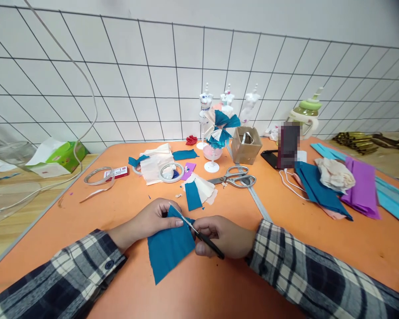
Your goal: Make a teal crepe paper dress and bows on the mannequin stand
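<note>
A sheet of teal crepe paper (170, 249) is pinched between the thumb and fingers of my left hand (157, 218). My right hand (219, 235) grips black-handled scissors (206, 243), whose thin blades lie across the sheet's upper edge beside my left thumb. Just beyond my hands, a small teal paper piece (193, 196) rests on a fan of cream paper (204, 189). Large grey metal scissors (239, 177) lie behind my right hand. Farther back stands a small white dress form (211, 166) wearing a teal and cream paper dress (221, 133).
Behind stand several white mannequins (251, 104) and a brown box (246, 148). Tape rolls (171, 179) and cream paper (153, 163) lie left of centre. At right are a phone (288, 146), a green-topped bottle (307, 113) and folded purple paper (362, 188). A tissue pack (61, 159) sits far left.
</note>
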{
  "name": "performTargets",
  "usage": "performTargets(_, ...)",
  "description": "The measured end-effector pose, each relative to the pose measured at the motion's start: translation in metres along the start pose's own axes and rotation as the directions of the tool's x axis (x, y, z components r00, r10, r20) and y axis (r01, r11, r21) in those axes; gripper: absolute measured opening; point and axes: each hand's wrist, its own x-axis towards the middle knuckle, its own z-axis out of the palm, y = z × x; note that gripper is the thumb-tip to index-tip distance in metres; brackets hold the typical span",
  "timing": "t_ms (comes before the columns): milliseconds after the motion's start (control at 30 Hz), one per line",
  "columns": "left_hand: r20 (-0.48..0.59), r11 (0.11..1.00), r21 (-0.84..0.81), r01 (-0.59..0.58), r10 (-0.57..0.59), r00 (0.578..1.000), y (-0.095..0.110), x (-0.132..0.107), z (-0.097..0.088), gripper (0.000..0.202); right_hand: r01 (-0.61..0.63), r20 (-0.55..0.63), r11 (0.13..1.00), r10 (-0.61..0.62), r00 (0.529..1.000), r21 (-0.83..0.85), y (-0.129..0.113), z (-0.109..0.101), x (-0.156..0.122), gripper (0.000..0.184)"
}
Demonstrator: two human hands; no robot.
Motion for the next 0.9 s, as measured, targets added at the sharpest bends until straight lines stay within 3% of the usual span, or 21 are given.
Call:
performTargets(700, 0.05, 0.999, 0.027, -0.038, 0.037, 0.998, 0.0016, 0.0004, 0.0006, 0.034, -0.061, 0.016, 0.997, 0.061, 0.998, 0.056, -0.0066, 0.0007, 0.0014, 0.053)
performTargets(900, 0.031, 0.996, 0.068, -0.051, 0.049, 0.998, 0.002, 0.001, 0.0001, 0.031, -0.052, 0.014, 0.999, 0.052, 0.999, 0.015, -0.0073, 0.0012, 0.0026, 0.045)
